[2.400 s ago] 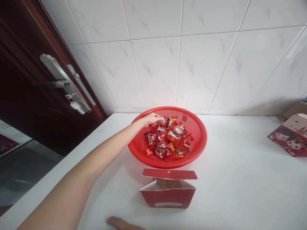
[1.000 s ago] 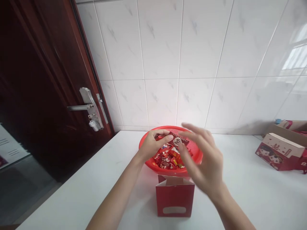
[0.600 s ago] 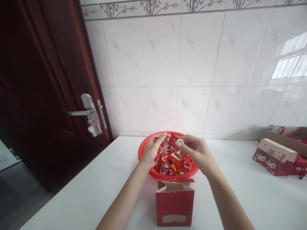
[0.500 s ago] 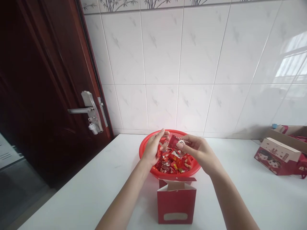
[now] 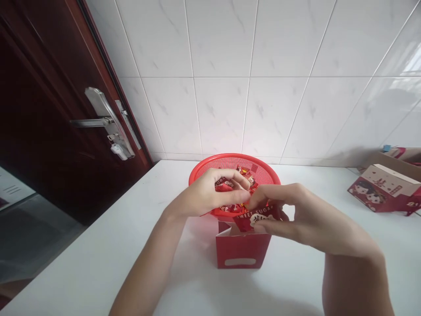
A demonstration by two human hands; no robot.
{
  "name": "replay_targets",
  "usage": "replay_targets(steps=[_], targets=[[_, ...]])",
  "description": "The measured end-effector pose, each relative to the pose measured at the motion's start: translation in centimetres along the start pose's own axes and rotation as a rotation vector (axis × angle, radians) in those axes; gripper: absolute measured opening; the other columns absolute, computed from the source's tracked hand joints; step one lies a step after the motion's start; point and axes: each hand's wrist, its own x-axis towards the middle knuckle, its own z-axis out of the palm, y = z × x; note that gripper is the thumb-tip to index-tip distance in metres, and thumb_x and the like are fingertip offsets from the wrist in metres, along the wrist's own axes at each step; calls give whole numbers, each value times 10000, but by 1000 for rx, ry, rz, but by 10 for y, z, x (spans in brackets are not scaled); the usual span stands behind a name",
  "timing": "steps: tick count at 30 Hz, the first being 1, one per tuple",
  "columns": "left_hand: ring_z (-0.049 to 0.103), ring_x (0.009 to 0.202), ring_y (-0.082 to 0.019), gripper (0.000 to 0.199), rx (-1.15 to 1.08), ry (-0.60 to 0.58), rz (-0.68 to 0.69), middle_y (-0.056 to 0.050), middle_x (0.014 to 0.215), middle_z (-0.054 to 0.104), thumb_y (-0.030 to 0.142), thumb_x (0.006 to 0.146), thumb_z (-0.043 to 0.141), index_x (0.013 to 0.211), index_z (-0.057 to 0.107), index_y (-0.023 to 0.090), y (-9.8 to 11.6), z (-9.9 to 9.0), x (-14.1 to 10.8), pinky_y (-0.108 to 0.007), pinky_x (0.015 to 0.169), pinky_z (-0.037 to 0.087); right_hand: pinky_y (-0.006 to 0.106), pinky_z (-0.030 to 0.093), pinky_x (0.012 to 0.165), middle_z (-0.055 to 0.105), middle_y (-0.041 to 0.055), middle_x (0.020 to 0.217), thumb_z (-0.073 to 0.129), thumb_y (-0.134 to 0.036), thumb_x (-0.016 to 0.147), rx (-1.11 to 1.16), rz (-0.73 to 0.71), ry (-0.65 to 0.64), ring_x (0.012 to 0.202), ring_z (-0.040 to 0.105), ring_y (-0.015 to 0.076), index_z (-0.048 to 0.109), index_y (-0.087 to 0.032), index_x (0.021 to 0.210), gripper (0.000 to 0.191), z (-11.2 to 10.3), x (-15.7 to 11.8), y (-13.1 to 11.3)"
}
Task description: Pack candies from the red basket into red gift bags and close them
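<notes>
A dark red candy packet (image 5: pixel 245 223) printed "SWEET SUGAR" is pinched between the thumb and fingers of my right hand (image 5: pixel 292 213). Its lower edge dips into the mouth of an open red paper box (image 5: pixel 241 251), which stands upright. My left hand (image 5: pixel 217 191) curls around red-wrapped candy (image 5: pixel 223 187), partly hidden by the fingers, and its fingertips come close to the right hand's. Behind the box sits a red plastic basket (image 5: pixel 230 159) with several wrapped candies (image 5: pixel 245 171) inside, largely covered by my hands.
A red and cream printed box (image 5: pixel 383 186) lies on the white table (image 5: pixel 177 281) at the right, in front of a brown cardboard box (image 5: pixel 378 161). White wall tiles (image 5: pixel 220 114) rise behind. To the left is a dark wooden door with a metal handle (image 5: pixel 90 123).
Both hands have come back from the basket toward the red box. The packet in my right hand is now at the box's mouth. The camera view has tilted down.
</notes>
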Motion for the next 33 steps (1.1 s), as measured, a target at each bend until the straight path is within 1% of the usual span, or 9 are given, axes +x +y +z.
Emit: replay_targets(steps=[3,6,12,19,21,24,29,31,33], targets=[[668,907,-254,374,169,-115,-114,-57,973,728,331,678,843,1041,762,297,6,-5,-13,-286,691,498,252,505,564,711,-18,781,607,-164,911,-158,-107,-8,635,604,133,716,-284,927,163,2,-4,-2],[669,830,-227,520,333,-149,-201,-30,1001,732,301,632,840,1139,721,302,10,-5,-20,-263,609,455,270,494,598,721,7,799,541,-152,943,-320,-125,19,666,618,151,718,-270,919,214,4,-6,-4],[610,668,-162,284,470,-264,-232,-15,878,732,397,865,617,1087,708,247,13,-3,-16,-250,551,399,244,353,534,664,3,726,509,-97,929,-534,-36,75,590,546,128,618,-221,877,173,15,-4,-7],[563,606,-134,239,435,-332,-234,-27,809,719,396,862,626,899,755,198,5,-12,-8,-229,499,383,275,189,472,547,-52,581,435,44,823,-638,-21,-53,479,298,110,490,-220,780,273,27,-1,0],[522,573,-118,244,420,-336,-224,-15,785,703,405,860,628,899,762,204,3,-14,-6,-221,485,379,281,187,468,561,-53,572,426,62,798,-616,-2,-95,476,285,110,492,-216,745,291,28,2,0],[507,576,-114,250,400,-336,-227,-10,769,689,422,855,634,878,767,212,1,-15,-5,-209,465,365,275,231,480,650,-24,647,427,51,814,-549,25,-115,485,378,102,561,-208,734,302,27,5,0],[524,583,-119,234,372,-302,-224,-7,766,700,426,823,671,854,775,218,-2,-16,-5,-221,480,371,266,326,522,726,16,740,443,-34,905,-449,29,-88,552,531,126,675,-220,856,302,22,7,0],[525,559,-119,227,362,-248,-223,-3,746,694,418,805,695,885,786,227,-2,-15,-5,-230,474,370,265,357,544,735,12,759,474,-72,923,-406,33,-38,591,567,135,692,-229,907,269,19,8,-1],[567,582,-134,219,333,-136,-192,-9,765,706,407,805,703,912,796,240,-1,-12,-4,-240,493,402,264,378,559,738,1,782,524,-133,941,-347,39,22,618,586,133,704,-239,941,209,19,10,-2]])
